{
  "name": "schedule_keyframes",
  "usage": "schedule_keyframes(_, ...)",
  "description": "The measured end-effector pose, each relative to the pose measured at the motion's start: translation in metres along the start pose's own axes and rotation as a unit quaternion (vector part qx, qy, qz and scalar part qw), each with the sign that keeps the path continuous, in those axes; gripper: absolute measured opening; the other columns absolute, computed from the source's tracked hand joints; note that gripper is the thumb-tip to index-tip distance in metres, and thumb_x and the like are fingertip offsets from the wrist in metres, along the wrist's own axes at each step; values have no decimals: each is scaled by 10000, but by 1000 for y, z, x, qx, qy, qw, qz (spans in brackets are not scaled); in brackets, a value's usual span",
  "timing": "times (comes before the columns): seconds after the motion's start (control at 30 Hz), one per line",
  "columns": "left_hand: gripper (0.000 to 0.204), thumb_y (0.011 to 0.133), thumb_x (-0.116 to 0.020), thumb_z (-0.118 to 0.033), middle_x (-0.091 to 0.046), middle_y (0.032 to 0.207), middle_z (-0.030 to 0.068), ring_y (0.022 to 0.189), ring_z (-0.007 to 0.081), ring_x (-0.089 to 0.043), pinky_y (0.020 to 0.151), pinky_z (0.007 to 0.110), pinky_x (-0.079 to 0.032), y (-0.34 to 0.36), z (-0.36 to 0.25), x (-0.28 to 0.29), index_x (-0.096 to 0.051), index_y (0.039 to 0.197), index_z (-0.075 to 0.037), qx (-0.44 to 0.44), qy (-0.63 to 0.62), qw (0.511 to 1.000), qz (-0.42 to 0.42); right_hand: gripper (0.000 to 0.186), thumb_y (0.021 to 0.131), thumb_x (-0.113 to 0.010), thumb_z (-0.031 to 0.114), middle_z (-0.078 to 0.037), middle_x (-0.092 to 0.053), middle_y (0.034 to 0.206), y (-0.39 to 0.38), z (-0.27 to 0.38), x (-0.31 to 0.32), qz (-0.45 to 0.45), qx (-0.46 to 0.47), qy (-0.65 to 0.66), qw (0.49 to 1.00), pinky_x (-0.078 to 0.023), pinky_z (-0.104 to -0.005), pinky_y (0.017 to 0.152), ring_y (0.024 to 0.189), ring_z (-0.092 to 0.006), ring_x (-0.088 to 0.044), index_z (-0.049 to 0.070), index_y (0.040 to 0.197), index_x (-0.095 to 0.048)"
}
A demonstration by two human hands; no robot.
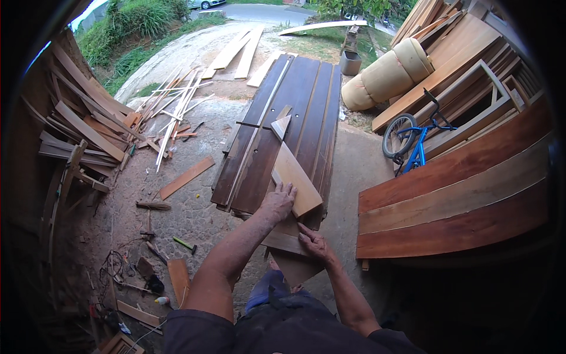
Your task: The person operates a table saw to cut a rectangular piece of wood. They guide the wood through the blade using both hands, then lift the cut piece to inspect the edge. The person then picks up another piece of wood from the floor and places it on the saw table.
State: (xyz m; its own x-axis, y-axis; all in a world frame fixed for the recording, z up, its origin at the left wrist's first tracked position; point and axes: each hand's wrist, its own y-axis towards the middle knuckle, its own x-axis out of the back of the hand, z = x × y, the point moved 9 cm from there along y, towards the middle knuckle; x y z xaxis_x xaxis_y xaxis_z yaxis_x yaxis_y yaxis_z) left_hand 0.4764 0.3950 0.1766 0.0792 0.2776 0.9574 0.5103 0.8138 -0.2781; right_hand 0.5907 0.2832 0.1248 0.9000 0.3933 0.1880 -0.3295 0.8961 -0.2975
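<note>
"Nearest our waist, what is the right hand [314,242] doing?"

"Its fingers bend at the end of a brown board [286,242]; we cannot tell whether they pinch it."

"And the left hand [279,203]?"

"Just beyond, fingers stretched over the left edge of the pale board [296,184]. Its thumb is hidden, so we can't say whether it grips."

"That pale board lies slantwise on the dark planks [306,112]. How would it handle?"

"Stiff and fairly light, we'd judge, dry enough not to slip. We'd take it by both long edges and mind the sharp corners, which could chip."

"Room to turn?"

"To our right, a strip of concrete floor [348,177] runs up to the red-brown boards [454,189]. Farther on, the blue bicycle [417,147] narrows that side. Leftward, past the planks' edge, loose slats [177,115] could catch our feet; farthest off lie pale planks [250,53]."
</note>
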Motion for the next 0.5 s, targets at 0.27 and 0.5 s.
schedule_keyframes(0.27,531,960,-436,-131,-330,1555,171,1410,386,-356,1070,422,-445,2,-2,4,-363,1477,-35,10,9,1000,-2,549,991,-544,313,-122,-533,1416,3,2,5,-25,13,45,999,-375,-299,1077,1284,-197,-506,9,1437,-445)
schedule_keyframes(0.5,553,923,-479,-119,-365,1529,177,1393,385,-378,1069,420,-450,0,3,7,-377,1459,-32,6,-2,1000,-13,494,958,-593,309,-177,-583,1332,1,7,22,-120,-29,-83,989,-465,-358,977,1174,-302,-592,77,1389,-528)
